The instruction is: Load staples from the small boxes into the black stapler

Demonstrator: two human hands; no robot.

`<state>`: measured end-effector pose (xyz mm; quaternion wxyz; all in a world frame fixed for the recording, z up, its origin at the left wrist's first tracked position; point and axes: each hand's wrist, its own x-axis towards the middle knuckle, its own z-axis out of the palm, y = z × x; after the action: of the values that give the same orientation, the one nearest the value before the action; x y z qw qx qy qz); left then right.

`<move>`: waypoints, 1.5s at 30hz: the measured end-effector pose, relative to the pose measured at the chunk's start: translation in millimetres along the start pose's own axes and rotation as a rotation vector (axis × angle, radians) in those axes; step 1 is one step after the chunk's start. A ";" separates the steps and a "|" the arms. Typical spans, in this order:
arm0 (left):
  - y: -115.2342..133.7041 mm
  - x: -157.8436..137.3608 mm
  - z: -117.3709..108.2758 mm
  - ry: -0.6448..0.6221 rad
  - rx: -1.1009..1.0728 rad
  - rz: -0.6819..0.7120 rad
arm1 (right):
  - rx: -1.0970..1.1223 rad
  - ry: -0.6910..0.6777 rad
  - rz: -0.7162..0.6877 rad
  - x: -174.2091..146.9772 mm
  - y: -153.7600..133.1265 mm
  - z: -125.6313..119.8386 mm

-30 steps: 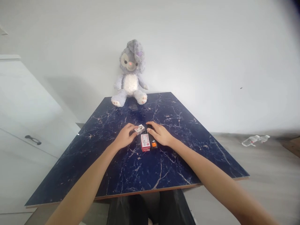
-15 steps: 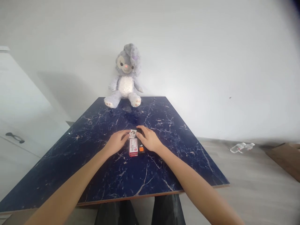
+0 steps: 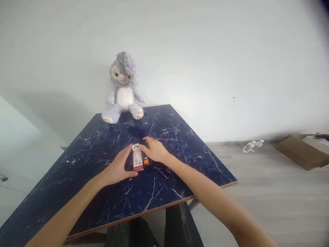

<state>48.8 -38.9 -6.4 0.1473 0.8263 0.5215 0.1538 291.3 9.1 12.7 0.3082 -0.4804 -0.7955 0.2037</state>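
Note:
A small red-and-white box (image 3: 138,160) lies on the dark blue marbled table (image 3: 177,187), its printed far end tilted slightly left. Along its left side, my left hand (image 3: 119,168) is spread wide, fingertips by the far end and thumb by the near end; firm contact cannot be made out. My right hand (image 3: 155,150) bends over the far end, its thumb on the box's printed end and its fingers beyond. Just right of the box, partly hidden under that hand, is a small black item with an orange patch (image 3: 146,162).
A grey plush toy (image 3: 124,92) sits at the table's far edge against the wall. On the floor to the right lie clear plastic bottles (image 3: 249,146) and an open cardboard box (image 3: 298,147). A white cabinet (image 3: 15,144) stands at the left.
My left hand has opened from a pinch at the box's far end, its thumb dropping to the near end. My right thumb stays at the far end. The view has turned right.

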 end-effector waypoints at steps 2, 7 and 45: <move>-1.3 3.6 9.1 0.026 -0.014 -0.011 | 0.018 -0.018 0.021 -8.6 -1.4 -4.5; 6.2 33.4 24.8 0.048 -0.024 0.087 | 0.022 -0.012 0.034 -43.1 7.3 -22.1; -56.3 49.9 -5.9 0.249 0.215 -0.017 | -0.190 -0.129 -0.300 42.7 28.8 24.5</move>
<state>20.8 30.1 -18.8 -0.0066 0.8075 0.5560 0.1969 278.1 59.4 -10.4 0.2365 -0.3692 -0.8920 0.1097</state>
